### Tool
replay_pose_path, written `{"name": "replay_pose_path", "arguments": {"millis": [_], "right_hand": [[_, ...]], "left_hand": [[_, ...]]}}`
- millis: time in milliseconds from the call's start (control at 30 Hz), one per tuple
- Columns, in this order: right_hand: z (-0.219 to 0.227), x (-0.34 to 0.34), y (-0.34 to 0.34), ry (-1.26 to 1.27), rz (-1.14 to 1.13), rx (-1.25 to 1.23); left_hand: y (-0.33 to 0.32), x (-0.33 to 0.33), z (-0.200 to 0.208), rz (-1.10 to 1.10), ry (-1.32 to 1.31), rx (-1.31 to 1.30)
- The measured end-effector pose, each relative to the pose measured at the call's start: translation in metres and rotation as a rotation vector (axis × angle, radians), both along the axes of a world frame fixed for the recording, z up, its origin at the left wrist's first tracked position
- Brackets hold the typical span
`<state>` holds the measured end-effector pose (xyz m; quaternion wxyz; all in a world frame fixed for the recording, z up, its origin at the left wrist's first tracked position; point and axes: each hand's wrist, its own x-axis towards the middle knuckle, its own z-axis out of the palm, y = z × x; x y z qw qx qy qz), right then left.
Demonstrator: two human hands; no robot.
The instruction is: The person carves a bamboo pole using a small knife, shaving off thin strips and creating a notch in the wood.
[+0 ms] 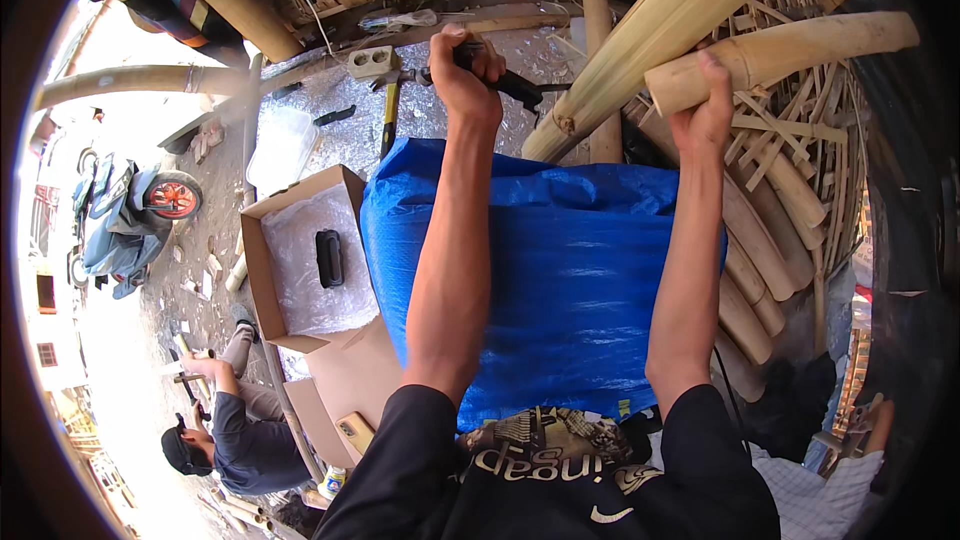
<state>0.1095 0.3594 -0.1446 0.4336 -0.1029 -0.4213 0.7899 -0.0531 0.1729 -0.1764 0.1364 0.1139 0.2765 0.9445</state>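
Note:
My left hand is closed around the grip of a black-handled tool. A thin dark blade or rod runs from it to the edge of a long, pale green bamboo pole, which slants from top right down to the blue tarp. Whether the blade touches the pole, I cannot tell. My right hand grips a shorter, thick bamboo piece near its cut end, thumb on top. The blue tarp spreads beneath both forearms.
A hammer, holed block, black knife and clear tub lie left. Nearer are an open cardboard box and phone. Bamboo pieces pile up right. Another person works lower left, near a motorbike.

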Motion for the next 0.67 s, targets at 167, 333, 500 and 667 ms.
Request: {"name": "replay_pose_path", "arguments": {"millis": [167,333,500,667], "right_hand": [[-0.017,-0.007,-0.015,0.034,0.091,-0.033],[-0.019,-0.027,-0.018,-0.021,0.153,0.025],[-0.016,-0.033,-0.021,-0.048,0.195,0.053],[0.004,-0.032,-0.021,-0.237,0.11,0.138]], "left_hand": [[0.006,0.003,-0.001,0.018,-0.034,-0.225],[-0.006,-0.006,-0.002,0.045,-0.035,-0.166],[-0.001,-0.003,0.009,0.101,-0.019,-0.274],[0.001,-0.003,0.013,0.14,-0.052,-0.38]]}}
